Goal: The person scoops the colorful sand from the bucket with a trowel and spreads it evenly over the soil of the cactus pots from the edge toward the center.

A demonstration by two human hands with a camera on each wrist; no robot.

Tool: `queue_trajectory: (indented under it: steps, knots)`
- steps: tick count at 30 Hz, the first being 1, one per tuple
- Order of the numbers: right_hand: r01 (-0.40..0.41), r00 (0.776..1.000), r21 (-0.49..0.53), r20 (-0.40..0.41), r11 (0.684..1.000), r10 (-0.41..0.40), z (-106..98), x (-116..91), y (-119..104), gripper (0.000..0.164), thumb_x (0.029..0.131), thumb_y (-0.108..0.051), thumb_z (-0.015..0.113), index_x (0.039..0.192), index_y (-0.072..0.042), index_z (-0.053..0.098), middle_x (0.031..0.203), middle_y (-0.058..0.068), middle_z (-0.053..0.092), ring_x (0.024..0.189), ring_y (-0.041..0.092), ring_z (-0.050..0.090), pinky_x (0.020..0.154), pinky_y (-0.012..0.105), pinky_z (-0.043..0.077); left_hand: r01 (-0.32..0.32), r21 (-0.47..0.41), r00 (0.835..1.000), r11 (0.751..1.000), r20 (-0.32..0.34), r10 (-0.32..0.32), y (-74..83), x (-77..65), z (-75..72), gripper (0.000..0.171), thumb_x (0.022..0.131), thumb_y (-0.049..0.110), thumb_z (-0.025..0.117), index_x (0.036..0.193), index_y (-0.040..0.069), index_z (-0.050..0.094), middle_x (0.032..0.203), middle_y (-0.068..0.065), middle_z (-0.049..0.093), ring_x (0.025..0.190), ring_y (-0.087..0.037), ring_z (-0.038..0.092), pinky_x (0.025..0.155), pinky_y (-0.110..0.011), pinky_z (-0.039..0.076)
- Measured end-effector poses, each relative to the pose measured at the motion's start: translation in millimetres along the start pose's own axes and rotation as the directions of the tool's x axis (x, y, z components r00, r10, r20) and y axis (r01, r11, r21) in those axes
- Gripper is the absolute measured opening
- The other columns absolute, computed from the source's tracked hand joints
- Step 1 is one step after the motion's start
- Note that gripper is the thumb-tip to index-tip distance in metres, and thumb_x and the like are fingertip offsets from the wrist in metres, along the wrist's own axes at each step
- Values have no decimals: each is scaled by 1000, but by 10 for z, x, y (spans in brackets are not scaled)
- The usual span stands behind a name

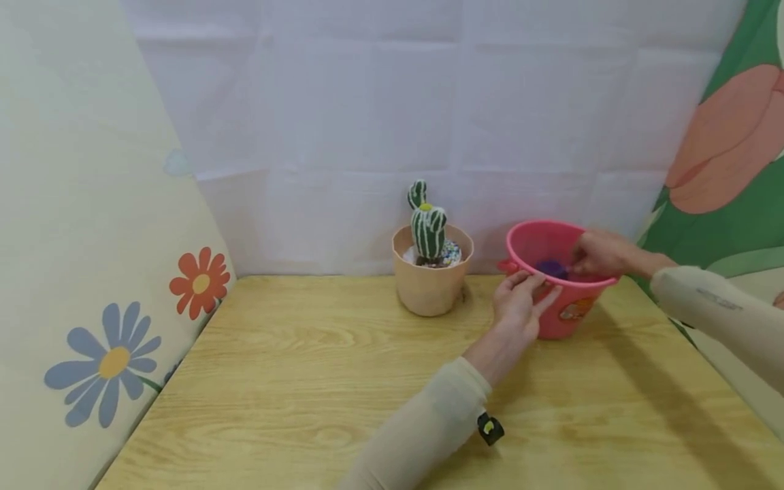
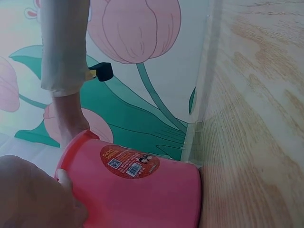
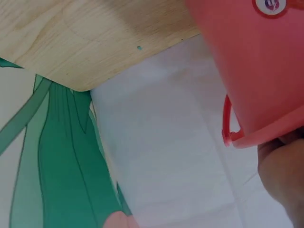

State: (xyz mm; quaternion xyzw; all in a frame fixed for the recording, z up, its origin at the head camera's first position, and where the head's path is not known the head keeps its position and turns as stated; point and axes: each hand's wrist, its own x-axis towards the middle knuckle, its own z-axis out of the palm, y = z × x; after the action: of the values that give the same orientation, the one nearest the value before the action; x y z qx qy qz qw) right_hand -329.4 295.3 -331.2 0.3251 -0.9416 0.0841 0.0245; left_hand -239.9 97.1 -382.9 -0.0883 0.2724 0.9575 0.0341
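A pink bucket [image 1: 560, 309] stands upright at the right back of the table. My left hand [image 1: 517, 306] holds its near-left rim, with the thumb against the outer wall. In the left wrist view, that hand [image 2: 35, 197] is at the bucket's edge, beside a red label [image 2: 128, 161]. My right hand [image 1: 600, 253] reaches over the far-right rim into the bucket, fingers curled and pinching a dark purple object [image 1: 552, 268]. Only part of that object shows, so its kind is unclear. From the right wrist, the hand [image 3: 285, 175] is partly hidden behind the rim.
A peach pot [image 1: 429, 292] with a green-and-white cactus [image 1: 429, 231] stands left of the bucket. The wooden table [image 1: 294, 381] meets a white cloth backdrop [image 1: 343, 122] behind. Flower-patterned panels [image 1: 113, 367] border both sides. The bucket's handle [image 3: 228, 118] hangs beside it.
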Motion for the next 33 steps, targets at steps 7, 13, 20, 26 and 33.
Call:
queue_trajectory:
  steps: [7, 13, 20, 26, 33]
  knots:
    - [26, 1000, 42, -4, 999, -26, -18, -26, -34, 14, 81, -4, 80, 71, -11, 74, 67, -6, 69, 59, 7, 60, 56, 31, 53, 2, 19, 1000, 1000, 4, -2, -18, 4, 9, 22, 84, -16, 69, 90, 2, 58, 97, -17, 67, 87, -29, 69, 76, -47, 61]
    - [23, 1000, 77, 2, 997, -23, -50, -36, -80, 15, 84, -4, 80, 72, -10, 74, 66, -6, 68, 57, 6, 57, 53, 27, 50, -3, 29, 1000, 1000, 2, 3, 8, -3, 13, 21, 84, -16, 68, 92, 1, 58, 100, -19, 67, 88, -29, 70, 76, -46, 61]
    - [-12, 998, 101, 61, 995, 6, -102, -65, -153, 8, 87, -3, 77, 80, -7, 77, 72, -2, 71, 57, 7, 60, 54, 28, 53, -3, 28, 1000, 1000, 0, 3, 18, -2, 2, 20, 85, -17, 67, 92, 0, 58, 101, -20, 66, 88, -30, 70, 76, -47, 61]
    - [-15, 996, 157, 84, 987, 2, -151, -120, -194, 12, 87, 2, 75, 80, -8, 76, 73, -3, 71, 56, 8, 59, 51, 26, 51, -6, 30, 1000, 1000, 8, 6, 26, 5, 2, 20, 85, -16, 67, 93, -1, 58, 102, -20, 66, 92, -32, 69, 76, -46, 61]
    - [-30, 994, 245, 107, 969, 3, -178, -178, -193, 10, 90, -3, 75, 83, -9, 77, 71, -6, 70, 53, 9, 57, 47, 25, 49, 3, 39, 1000, 999, 5, -3, 33, 3, -12, 19, 85, -16, 67, 95, -2, 59, 101, -20, 66, 100, -37, 68, 76, -45, 61]
